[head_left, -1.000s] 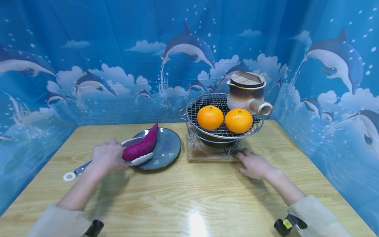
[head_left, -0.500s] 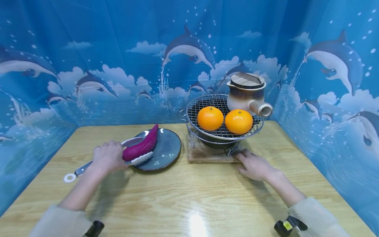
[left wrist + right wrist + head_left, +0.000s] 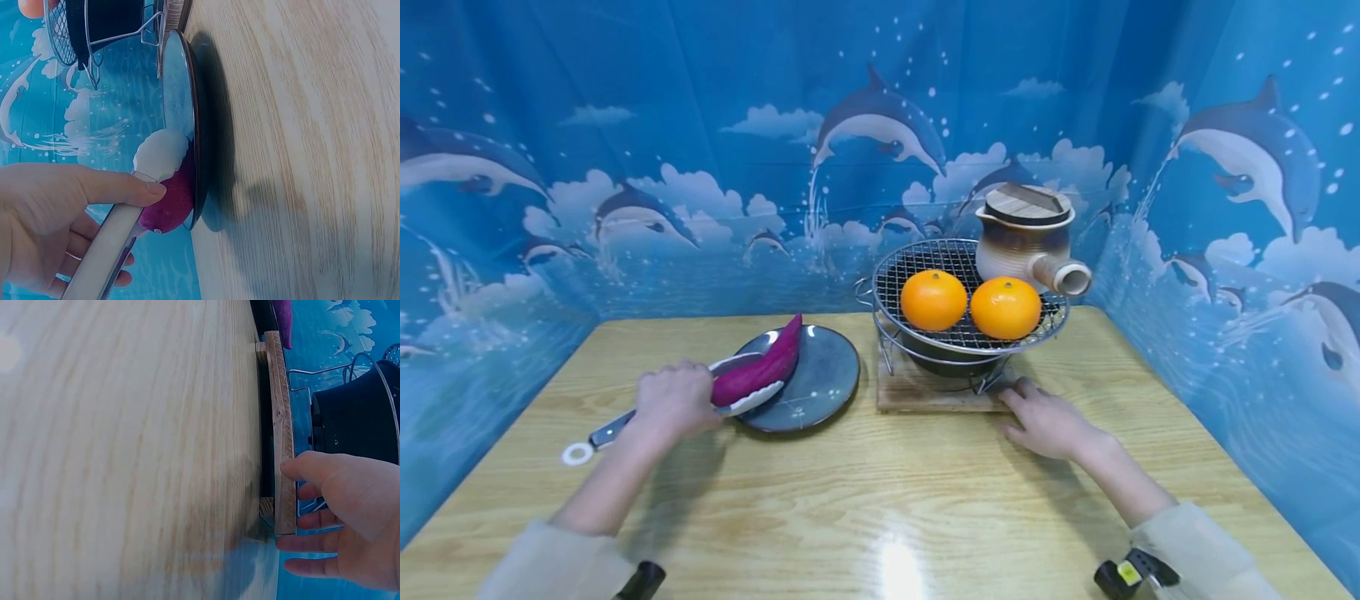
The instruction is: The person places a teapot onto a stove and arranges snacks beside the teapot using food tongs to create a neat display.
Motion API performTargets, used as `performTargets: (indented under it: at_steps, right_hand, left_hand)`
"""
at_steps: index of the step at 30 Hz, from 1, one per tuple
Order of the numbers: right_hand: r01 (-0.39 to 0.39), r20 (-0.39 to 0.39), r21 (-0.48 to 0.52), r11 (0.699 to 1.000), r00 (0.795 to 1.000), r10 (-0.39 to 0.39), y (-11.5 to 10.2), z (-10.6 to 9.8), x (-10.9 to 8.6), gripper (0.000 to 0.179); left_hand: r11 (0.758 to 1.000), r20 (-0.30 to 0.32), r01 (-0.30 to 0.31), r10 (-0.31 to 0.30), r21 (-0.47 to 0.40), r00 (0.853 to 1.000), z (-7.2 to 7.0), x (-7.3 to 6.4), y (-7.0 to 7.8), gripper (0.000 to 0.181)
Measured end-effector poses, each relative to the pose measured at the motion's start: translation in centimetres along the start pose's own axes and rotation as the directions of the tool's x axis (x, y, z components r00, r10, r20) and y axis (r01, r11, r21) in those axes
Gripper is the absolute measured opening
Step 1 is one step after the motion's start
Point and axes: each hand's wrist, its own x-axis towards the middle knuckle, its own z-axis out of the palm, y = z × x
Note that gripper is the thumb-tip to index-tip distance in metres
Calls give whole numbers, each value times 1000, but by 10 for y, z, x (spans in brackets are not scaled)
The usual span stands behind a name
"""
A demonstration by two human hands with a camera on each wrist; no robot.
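Note:
In the head view my left hand (image 3: 676, 402) grips a pair of tongs (image 3: 613, 428) with scalloped white tips. Their tips lie along both sides of a purple sweet potato (image 3: 784, 353), which rests on a blue-grey plate (image 3: 829, 375). The left wrist view shows the thumb pressing one arm of the tongs (image 3: 107, 250), the other fingers on the far side. At the right, my right hand (image 3: 1051, 421) touches the near right corner of a wooden board (image 3: 925, 398). Its thumb lies on the board's edge (image 3: 282, 437), while the fingers extend past the end.
On the board stands a dark stove (image 3: 942, 357) with a round wire grill (image 3: 917, 257). Two oranges, the left orange (image 3: 933, 300) and right orange (image 3: 1006, 307), sit on it beside a lidded clay pot (image 3: 1011, 250). A dolphin-print curtain (image 3: 700, 150) encloses the wooden table (image 3: 820, 508).
The tips of the tongs have drawn closer together against the sweet potato. My right hand stays at the board's corner.

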Motion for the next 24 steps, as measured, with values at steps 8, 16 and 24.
performTargets:
  at_steps: [8, 16, 24]
  right_hand:
    - [-7, -8, 4, 1000, 1000, 7, 0, 2, -1, 37]
    - [-3, -11, 2, 1000, 1000, 3, 0, 3, -1, 37]
    - [-7, -1, 0, 1000, 1000, 7, 1, 1, -1, 37]
  left_hand:
    - [1000, -9, -6, 7, 30, 1000, 0, -2, 2, 52]
    - [999, -52, -23, 25, 42, 998, 4, -3, 1, 53]
    - [999, -69, -36, 39, 40, 997, 5, -3, -2, 55]
